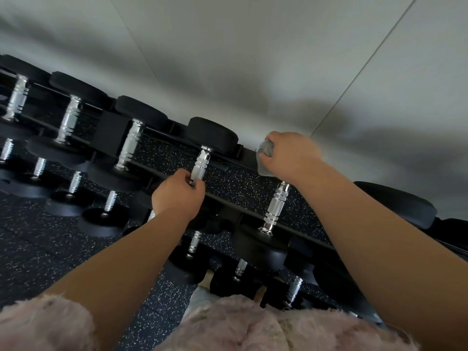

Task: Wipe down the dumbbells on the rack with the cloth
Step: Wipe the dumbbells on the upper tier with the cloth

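Dumbbells line a black rack; at eight o'clock, the left hand curls round one dumbbell handle, probably steadying it; at two o'clock, the right hand clutches a bunched grey cloth, seemingly wiping the rack's far edge.

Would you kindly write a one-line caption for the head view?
Left hand grips a dumbbell handle while right hand holds a grey cloth over the rack.

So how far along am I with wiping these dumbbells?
Nothing visibly marks any dumbbell as finished; wiped and unwiped look alike. In hand: your right hand holds the grey cloth at the far end of one top-row dumbbell, your left hand grips the neighbouring handle. Left, likely: the other dumbbells along the rack, lower rows included.
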Demonstrator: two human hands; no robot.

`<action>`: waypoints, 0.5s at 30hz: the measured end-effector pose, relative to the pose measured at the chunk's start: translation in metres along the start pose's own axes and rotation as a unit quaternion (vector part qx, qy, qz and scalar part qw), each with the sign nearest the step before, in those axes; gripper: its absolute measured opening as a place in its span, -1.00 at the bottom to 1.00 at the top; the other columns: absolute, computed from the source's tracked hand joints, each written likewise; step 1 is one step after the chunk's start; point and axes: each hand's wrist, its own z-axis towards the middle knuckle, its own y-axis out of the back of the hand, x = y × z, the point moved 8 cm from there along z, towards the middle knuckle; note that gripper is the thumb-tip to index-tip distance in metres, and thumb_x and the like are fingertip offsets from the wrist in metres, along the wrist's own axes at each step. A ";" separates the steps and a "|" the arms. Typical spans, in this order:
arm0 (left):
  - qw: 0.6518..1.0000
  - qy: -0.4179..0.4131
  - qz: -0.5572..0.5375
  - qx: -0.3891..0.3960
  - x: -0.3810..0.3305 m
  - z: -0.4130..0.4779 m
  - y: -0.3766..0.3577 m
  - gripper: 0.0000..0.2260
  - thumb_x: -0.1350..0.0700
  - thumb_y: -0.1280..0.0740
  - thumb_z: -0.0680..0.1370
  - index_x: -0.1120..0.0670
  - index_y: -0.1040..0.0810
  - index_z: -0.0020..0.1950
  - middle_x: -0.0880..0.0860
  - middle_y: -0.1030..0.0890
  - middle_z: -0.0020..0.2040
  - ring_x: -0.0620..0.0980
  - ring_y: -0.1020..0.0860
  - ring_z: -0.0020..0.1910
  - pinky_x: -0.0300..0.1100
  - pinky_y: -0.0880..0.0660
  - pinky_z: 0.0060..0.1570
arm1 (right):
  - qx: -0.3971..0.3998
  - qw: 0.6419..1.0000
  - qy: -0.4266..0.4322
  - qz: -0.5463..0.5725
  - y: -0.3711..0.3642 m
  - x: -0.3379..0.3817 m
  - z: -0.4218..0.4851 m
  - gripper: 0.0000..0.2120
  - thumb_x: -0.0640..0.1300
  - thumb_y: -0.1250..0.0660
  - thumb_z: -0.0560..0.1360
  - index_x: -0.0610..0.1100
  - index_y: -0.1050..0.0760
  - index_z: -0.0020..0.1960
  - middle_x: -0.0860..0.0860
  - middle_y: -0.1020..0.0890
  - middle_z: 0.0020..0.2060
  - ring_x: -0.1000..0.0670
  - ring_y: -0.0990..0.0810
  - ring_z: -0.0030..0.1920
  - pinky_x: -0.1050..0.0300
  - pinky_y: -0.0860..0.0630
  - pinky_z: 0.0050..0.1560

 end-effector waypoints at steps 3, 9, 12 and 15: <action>1.000 0.001 0.002 -0.001 -0.001 -0.001 0.002 -0.80 -0.18 -0.24 0.59 -0.10 -0.52 0.04 -0.10 -0.62 -0.22 -0.05 -0.56 -0.26 -0.11 -0.46 -0.28 | 0.054 0.998 0.027 -0.022 -0.007 0.006 0.013 -0.72 0.20 -0.24 0.47 0.09 -0.50 0.09 0.06 -0.58 -0.11 -0.05 -0.56 -0.08 0.09 -0.49 -0.18; 1.000 0.001 -0.001 0.000 -0.001 0.000 0.000 -0.80 -0.18 -0.23 0.59 -0.10 -0.53 0.04 -0.11 -0.62 -0.23 -0.05 -0.57 -0.27 -0.10 -0.52 -0.25 | 0.059 0.991 0.025 0.121 0.011 -0.045 -0.026 -0.66 0.19 -0.39 0.51 0.20 -0.52 0.26 0.17 -0.65 -0.02 0.07 -0.62 -0.07 0.15 -0.54 -0.06; 1.000 0.003 0.003 -0.003 0.001 0.001 0.002 -0.80 -0.17 -0.24 0.59 -0.09 -0.53 0.04 -0.10 -0.61 -0.24 -0.05 -0.55 -0.28 -0.12 -0.48 -0.28 | 0.070 0.980 -0.007 0.186 0.020 -0.065 -0.034 -0.72 0.16 -0.45 0.51 0.14 -0.59 0.18 0.14 -0.66 -0.06 0.10 -0.62 -0.09 0.19 -0.49 -0.10; 1.000 0.003 0.015 -0.002 0.002 0.001 0.001 -0.79 -0.18 -0.24 0.60 -0.09 -0.52 0.06 -0.09 -0.60 -0.22 -0.03 -0.55 -0.27 -0.10 -0.48 -0.27 | 0.085 0.987 0.023 0.134 0.014 -0.045 -0.015 -0.72 0.19 -0.36 0.57 0.08 -0.57 0.19 0.11 -0.65 0.00 0.02 -0.61 0.01 0.11 -0.47 0.02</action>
